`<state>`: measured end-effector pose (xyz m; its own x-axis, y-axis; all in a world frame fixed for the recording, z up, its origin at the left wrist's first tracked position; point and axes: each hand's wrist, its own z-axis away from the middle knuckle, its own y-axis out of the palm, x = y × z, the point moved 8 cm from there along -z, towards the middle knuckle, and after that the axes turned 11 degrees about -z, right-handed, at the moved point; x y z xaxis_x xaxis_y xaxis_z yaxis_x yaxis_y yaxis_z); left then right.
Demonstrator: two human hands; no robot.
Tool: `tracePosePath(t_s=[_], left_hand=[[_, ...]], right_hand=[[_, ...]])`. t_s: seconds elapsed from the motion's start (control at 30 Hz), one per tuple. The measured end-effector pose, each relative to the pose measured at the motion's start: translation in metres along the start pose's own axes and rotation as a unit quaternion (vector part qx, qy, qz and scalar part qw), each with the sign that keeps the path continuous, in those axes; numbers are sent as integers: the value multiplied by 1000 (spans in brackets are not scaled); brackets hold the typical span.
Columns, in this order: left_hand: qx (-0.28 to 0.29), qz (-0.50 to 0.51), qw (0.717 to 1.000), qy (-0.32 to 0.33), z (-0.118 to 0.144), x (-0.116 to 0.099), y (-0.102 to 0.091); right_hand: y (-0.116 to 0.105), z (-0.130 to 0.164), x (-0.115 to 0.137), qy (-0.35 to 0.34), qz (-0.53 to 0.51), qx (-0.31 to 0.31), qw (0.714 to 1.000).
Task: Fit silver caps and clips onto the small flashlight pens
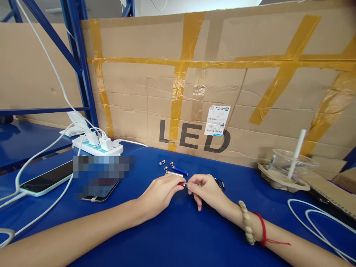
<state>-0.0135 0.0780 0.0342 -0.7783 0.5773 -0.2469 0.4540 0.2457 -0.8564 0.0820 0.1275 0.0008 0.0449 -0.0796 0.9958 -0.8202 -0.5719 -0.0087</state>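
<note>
My left hand (162, 191) is closed around a small red metal tube (181, 184), much of it hidden by the fingers. My right hand (207, 190) pinches the silver end of the same tube, fingertips close to the left ones. Just beyond them lies a blue metal tube (180, 170) of similar size. A silver tube (174, 173) shows partly behind my left hand. Several tiny shiny metal pieces (162, 162) are scattered further back, too small to make out. A thin black loop (220, 183) rests behind my right hand.
Two phones, one in a pale green case (47, 178), lie at left beside a white power strip (97, 146) with cables. At right are a plastic cup with a straw (296, 155) in a carton tray and a white cable (314, 215). A large cardboard sheet (133, 100) stands behind.
</note>
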Motion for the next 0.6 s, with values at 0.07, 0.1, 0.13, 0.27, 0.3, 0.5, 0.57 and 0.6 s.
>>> tracePosePath(t_s=[0.07, 0.1, 0.13, 0.27, 0.3, 0.5, 0.57, 0.6], left_hand=[[-1, -9, 1000, 13, 0, -3, -1], [-4, -9, 1000, 15, 0, -4, -1], [-6, -6, 1000, 16, 0, -4, -2], [-8, 28, 1000, -7, 1, -1, -3], [-7, 36, 999, -17, 1, 1, -3], [-4, 47, 997, -65, -2, 10, 1], [-5, 50, 996, -80, -3, 13, 1], [-7, 54, 995, -86, -3, 14, 1]], right_hand=[[3, 2, -2, 16, 2, 18, 1000], [3, 3, -3, 21, 1, 22, 1000], [4, 3, -3, 25, -1, 22, 999], [3, 4, -1, 33, -13, 4, 999], [3, 4, -1, 37, -14, -4, 999], [-2, 2, 0, 26, -6, -59, 998], [-6, 1, 6, -17, 3, -93, 996], [-7, 2, 10, -39, 10, -104, 994]])
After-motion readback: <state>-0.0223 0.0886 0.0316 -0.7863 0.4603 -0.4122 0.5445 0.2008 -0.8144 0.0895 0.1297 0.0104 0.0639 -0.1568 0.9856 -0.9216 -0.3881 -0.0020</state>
